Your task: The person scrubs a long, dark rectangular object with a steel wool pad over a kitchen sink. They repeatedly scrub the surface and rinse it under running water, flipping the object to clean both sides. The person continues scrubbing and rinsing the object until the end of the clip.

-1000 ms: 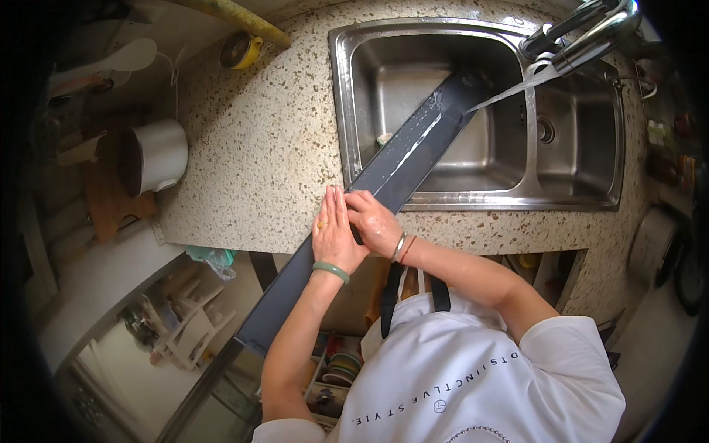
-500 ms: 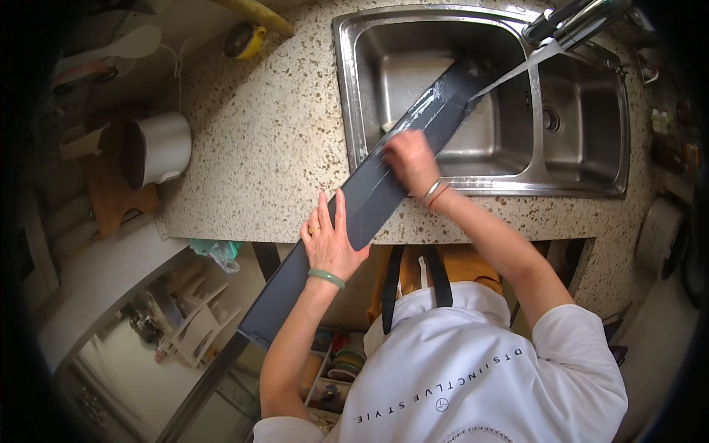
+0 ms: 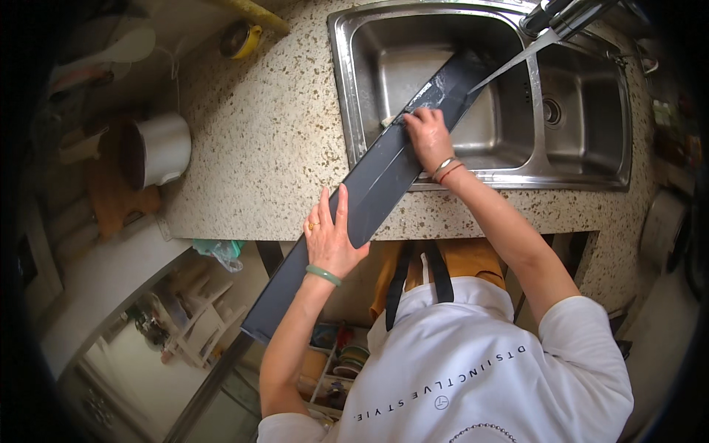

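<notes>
A long dark grey panel [image 3: 369,205], wet at its upper end, slants from over the front counter edge up into the left basin of the steel sink [image 3: 533,111]. My left hand [image 3: 332,240] holds its lower half, fingers over the surface and thumb toward the right side. Farther up, my right hand [image 3: 430,139] presses on the panel near its left edge with bent fingers; whatever is under them is hidden. Water [image 3: 513,65] runs from the faucet [image 3: 580,18] onto the panel's upper end, where some foam shows.
A speckled stone counter [image 3: 251,155] surrounds the sink. On the left stand a pot [image 3: 164,150] and a wooden board [image 3: 122,196]. A yellow and black round item [image 3: 241,40] lies at the back. Below the counter, an open drawer [image 3: 321,387] holds dishes.
My right hand has moved up and slightly right along the panel. My left hand stays on the lower half, and the panel has hardly shifted.
</notes>
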A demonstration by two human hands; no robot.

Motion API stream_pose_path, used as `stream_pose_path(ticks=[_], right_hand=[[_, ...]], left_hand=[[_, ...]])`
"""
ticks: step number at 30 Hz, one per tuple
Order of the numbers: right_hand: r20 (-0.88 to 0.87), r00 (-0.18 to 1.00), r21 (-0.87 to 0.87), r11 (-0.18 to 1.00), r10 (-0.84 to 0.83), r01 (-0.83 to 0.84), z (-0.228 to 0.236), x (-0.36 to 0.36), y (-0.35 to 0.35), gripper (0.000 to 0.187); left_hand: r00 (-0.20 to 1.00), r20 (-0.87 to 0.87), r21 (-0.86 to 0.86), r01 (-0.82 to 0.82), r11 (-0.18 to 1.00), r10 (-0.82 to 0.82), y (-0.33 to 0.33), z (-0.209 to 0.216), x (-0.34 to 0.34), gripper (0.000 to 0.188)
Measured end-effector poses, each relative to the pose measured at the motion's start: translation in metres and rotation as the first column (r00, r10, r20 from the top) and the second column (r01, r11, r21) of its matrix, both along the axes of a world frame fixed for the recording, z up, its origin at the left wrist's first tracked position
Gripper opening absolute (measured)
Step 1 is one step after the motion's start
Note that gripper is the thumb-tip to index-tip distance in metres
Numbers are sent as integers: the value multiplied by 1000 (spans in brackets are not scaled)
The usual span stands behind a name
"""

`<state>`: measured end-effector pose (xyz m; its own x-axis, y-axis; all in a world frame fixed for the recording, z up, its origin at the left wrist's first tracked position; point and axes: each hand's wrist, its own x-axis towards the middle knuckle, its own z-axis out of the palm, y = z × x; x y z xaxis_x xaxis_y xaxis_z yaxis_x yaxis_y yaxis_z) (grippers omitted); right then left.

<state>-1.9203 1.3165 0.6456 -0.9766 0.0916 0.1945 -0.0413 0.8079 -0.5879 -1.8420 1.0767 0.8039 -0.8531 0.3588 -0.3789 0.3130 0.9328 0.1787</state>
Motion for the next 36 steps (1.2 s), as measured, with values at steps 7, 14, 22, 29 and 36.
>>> stream_pose_path(ticks=[7, 14, 22, 29, 36], right_hand=[[-111, 870, -280, 825, 480, -490, 70, 82, -105, 39], [-1, 924, -366, 860, 382, -355, 23, 17, -2, 32], [13, 994, 220, 970, -106, 100, -109, -73, 133, 32], [15, 975, -107, 970, 223, -220, 15, 29, -18, 41], [34, 938, -245, 913, 345, -327, 10, 20, 10, 38]], left_hand=[[998, -34, 77, 61, 995, -59, 7, -4, -7, 129], [997, 33, 0, 70, 998, -70, 12, 1, -10, 123], [989, 90, 51, 113, 992, -117, 48, -21, -38, 121], [989, 116, 64, 86, 994, -93, 48, -26, -39, 123], [983, 143, 39, 107, 994, -111, 52, -22, -46, 122]])
